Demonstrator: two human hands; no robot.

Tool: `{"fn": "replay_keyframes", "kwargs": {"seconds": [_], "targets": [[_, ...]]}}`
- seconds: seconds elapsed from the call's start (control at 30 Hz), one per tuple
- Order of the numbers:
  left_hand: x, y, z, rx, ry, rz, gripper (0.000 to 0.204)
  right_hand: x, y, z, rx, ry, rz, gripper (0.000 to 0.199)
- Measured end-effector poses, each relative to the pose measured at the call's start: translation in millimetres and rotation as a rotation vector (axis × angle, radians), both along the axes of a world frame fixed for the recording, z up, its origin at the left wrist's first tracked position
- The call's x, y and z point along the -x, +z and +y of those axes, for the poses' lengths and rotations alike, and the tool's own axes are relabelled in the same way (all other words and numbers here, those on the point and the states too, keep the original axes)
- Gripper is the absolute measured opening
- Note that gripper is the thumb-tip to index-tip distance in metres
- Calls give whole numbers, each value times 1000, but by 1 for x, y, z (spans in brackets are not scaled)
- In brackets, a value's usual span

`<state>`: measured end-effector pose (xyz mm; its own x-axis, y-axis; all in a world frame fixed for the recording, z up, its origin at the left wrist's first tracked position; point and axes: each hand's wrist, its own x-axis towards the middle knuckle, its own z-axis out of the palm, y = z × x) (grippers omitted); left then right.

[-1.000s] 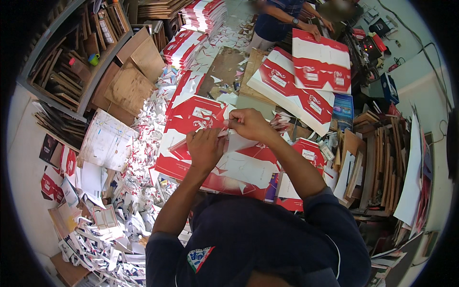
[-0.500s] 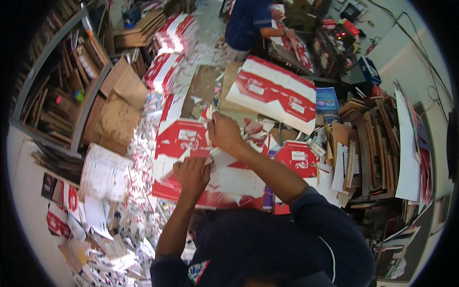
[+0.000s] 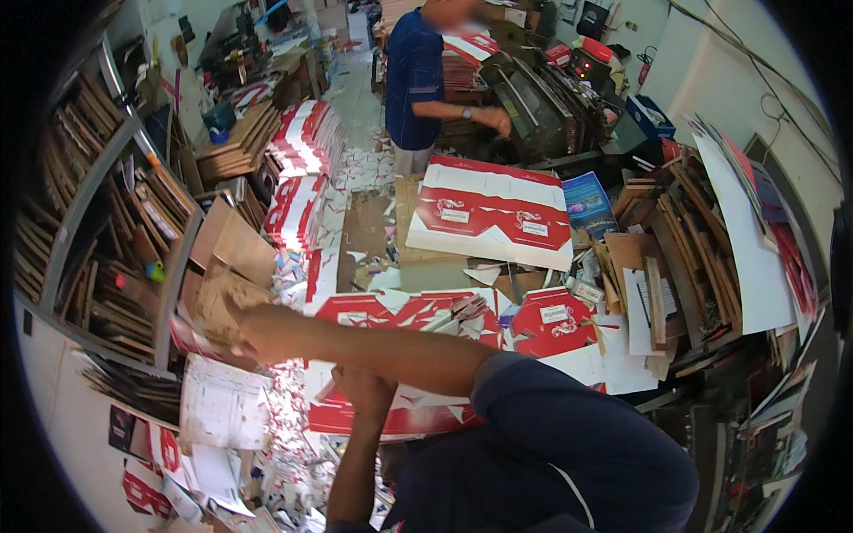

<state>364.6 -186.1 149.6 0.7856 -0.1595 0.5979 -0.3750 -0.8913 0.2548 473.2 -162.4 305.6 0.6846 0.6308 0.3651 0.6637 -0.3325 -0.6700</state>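
A red-and-white printed card sheet (image 3: 395, 417) lies before me on the worktable, with loose torn card scraps (image 3: 466, 309) on top. My right arm reaches across to the left. My right hand (image 3: 265, 332) hangs past the sheet's left edge, above the scrap-covered floor, fingers apart and nothing seen in them. My left hand (image 3: 366, 389) is at the sheet's left part, under my right forearm. That forearm covers some of its fingers, so their grip does not show. Farther back lies a stack of uncut-looking red-and-white sheets (image 3: 489, 209).
Paper scraps (image 3: 289, 400) litter the floor at left. Stacked printed sheets (image 3: 306, 142) stand beyond, near a rack of wooden boards (image 3: 98, 258). Upright boards (image 3: 693, 258) crowd the right. A co-worker in a blue shirt (image 3: 415, 80) stands by a dark machine (image 3: 551, 111).
My right hand has swung from the sheet's far edge leftward over the floor. My left hand stays by the sheet. The view has shifted, and the co-worker now stands more upright.
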Motion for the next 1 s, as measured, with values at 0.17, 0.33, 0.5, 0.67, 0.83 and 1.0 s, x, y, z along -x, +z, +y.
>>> {"fn": "replay_keyframes", "kwargs": {"seconds": [0.17, 0.33, 0.5, 0.67, 0.83, 1.0], "targets": [[1, -30, 2, 352, 71, 96, 33, 20, -33, -11, -136, 226, -5, 20], [3, -12, 8, 170, 14, 157, 32, 68, 0, -104, -286, 202, 18, 25], [-3, 7, 0, -11, 36, -3, 30, 81, 21, -252, -226, -135, 17, 69], [-5, 18, 5, -54, 22, 72, 32, 76, -49, -343, -169, -414, 270, 129], [4, 42, 15, -53, -116, 185, 41, 62, -169, -352, -382, -386, 478, 99], [15, 46, 60, 18, -159, 406, 78, 60, -203, -337, -513, -463, 655, 37]]}}
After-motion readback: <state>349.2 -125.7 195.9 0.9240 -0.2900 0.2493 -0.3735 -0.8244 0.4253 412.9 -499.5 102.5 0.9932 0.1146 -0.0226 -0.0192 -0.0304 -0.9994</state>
